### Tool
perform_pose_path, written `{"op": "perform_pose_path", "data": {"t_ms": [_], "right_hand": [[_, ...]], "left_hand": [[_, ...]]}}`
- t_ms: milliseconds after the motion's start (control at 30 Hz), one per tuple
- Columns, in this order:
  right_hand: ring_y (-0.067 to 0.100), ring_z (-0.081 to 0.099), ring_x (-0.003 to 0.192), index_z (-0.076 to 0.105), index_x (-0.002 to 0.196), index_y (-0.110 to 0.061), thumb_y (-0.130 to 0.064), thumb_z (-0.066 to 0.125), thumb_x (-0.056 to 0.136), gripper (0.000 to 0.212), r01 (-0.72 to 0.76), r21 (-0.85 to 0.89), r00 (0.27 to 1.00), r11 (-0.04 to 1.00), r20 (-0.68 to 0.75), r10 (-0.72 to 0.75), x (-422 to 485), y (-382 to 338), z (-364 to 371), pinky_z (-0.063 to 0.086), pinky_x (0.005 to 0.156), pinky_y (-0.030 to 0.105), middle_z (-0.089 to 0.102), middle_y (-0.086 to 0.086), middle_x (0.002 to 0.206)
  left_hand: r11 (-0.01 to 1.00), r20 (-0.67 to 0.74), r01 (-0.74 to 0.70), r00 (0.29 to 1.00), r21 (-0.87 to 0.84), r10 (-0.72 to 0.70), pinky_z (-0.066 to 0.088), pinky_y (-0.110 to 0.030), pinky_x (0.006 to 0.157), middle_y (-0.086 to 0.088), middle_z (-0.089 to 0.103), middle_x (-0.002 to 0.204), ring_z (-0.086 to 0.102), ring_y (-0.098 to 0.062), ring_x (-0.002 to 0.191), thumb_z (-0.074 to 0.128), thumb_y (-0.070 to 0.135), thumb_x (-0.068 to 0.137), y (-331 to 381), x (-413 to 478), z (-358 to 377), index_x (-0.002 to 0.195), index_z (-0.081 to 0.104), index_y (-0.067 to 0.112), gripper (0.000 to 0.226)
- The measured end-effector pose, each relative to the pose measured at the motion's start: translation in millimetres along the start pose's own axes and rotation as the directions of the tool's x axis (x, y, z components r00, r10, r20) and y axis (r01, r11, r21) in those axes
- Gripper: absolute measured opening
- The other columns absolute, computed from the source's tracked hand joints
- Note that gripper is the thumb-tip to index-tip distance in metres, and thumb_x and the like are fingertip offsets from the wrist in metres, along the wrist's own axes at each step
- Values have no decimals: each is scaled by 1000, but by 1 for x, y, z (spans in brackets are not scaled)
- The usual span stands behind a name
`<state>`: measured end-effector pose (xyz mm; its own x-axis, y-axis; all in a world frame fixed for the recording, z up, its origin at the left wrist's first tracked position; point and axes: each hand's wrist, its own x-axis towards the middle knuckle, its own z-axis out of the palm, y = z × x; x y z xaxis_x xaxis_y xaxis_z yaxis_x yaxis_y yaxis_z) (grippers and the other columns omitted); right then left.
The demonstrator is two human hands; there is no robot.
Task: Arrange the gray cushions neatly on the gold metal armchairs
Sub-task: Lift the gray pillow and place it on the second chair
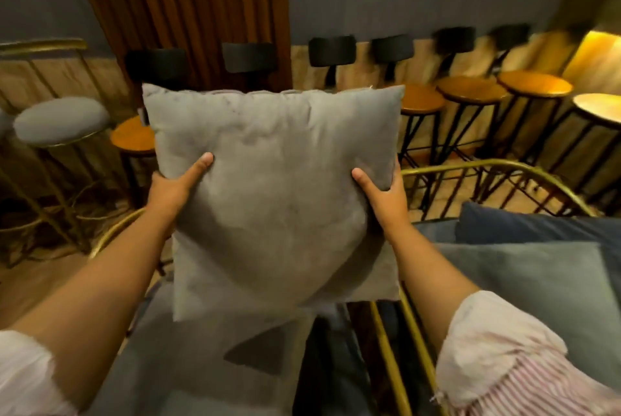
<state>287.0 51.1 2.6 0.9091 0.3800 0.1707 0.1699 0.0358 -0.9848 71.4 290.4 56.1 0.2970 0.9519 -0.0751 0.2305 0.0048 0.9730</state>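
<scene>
A square gray cushion (275,193) is held upright in mid-air in front of me. My left hand (178,185) grips its left edge, thumb on the front face. My right hand (383,193) grips its right edge the same way. Below the cushion is a gold metal armchair (111,234) with a gray seat pad (181,362). A second gold armchair (497,168) stands to the right, carrying a gray cushion (544,284) and a dark blue cushion (524,224) behind it.
A row of black-backed bar stools with round wooden seats (470,91) lines the far wall. A gold stool with a gray round pad (62,119) stands at left. A wooden slatted panel (188,9) rises behind.
</scene>
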Motion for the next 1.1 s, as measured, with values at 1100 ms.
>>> {"op": "perform_pose_path", "data": {"t_ms": [1100], "right_hand": [[32, 25, 144, 17, 150, -33, -86, 45, 65, 105, -317, -767, 894, 558, -44, 446, 249, 115, -507, 20, 117, 49, 21, 9, 159]], "left_hand": [[841, 602, -236, 788, 487, -128, 8, -56, 118, -14, -7, 161, 0, -43, 146, 51, 69, 77, -7, -207, 616, 150, -5, 37, 97]]}}
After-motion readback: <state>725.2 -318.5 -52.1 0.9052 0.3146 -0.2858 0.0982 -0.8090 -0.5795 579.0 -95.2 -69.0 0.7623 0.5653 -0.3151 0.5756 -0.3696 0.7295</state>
